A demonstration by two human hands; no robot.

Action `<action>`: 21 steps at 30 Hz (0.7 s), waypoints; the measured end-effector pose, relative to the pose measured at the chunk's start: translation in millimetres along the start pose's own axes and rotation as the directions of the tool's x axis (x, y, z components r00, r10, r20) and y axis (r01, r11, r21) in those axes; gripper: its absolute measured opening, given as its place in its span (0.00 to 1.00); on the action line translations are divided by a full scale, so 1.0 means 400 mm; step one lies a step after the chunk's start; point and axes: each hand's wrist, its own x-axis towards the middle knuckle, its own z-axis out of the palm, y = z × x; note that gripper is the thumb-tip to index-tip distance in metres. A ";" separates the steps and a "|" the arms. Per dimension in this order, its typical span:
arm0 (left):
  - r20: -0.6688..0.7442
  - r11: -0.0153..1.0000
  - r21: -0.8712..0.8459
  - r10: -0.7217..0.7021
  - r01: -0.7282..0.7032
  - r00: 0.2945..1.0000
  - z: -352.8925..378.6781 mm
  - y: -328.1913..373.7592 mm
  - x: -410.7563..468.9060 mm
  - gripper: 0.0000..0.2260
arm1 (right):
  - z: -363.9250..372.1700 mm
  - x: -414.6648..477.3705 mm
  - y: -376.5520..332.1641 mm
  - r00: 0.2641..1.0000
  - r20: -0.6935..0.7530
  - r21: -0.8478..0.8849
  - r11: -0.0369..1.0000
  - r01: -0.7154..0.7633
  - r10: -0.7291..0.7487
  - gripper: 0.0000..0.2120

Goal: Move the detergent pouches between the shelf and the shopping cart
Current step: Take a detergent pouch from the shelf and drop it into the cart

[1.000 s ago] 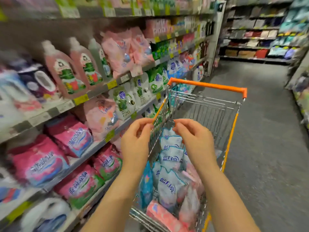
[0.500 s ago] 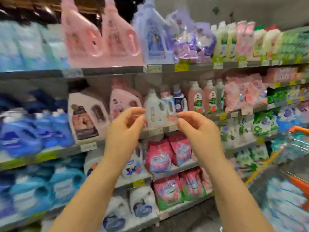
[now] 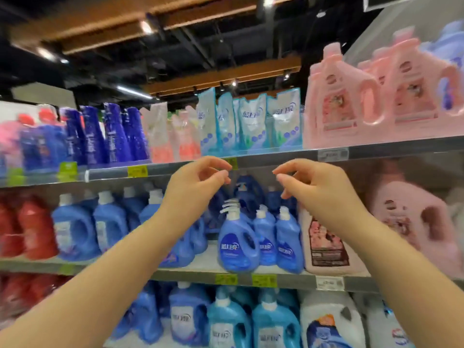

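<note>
Below the glossy blue-white pouches (image 3: 253, 121), the left hand (image 3: 193, 187) and right hand (image 3: 316, 189) hang loosely curled, holding nothing.

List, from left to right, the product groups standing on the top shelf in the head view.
In order: dark blue bottles → pink pouches → blue-and-white pouches → pink jugs.

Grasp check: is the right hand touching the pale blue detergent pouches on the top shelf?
Apart. Head view: right hand below the pale blue detergent pouches, grey shelf edge between.
</note>
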 end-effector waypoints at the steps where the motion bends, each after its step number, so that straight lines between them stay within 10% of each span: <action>1: -0.008 1.000 0.007 -0.014 0.014 1.000 -0.025 -0.033 0.028 0.10 | 0.038 0.041 0.003 1.000 0.025 0.010 1.000 0.008 -0.009 0.06; 15: -0.005 0.947 0.309 -0.091 0.088 0.996 -0.281 -0.474 0.534 0.04 | 0.467 0.717 0.079 0.987 0.074 -0.208 0.966 0.153 -0.140 0.10; 21: 0.100 0.963 0.261 -0.103 0.074 0.990 -0.289 -0.642 0.776 0.21 | 0.606 0.981 0.147 0.960 -0.200 -0.028 0.979 -0.204 0.194 0.31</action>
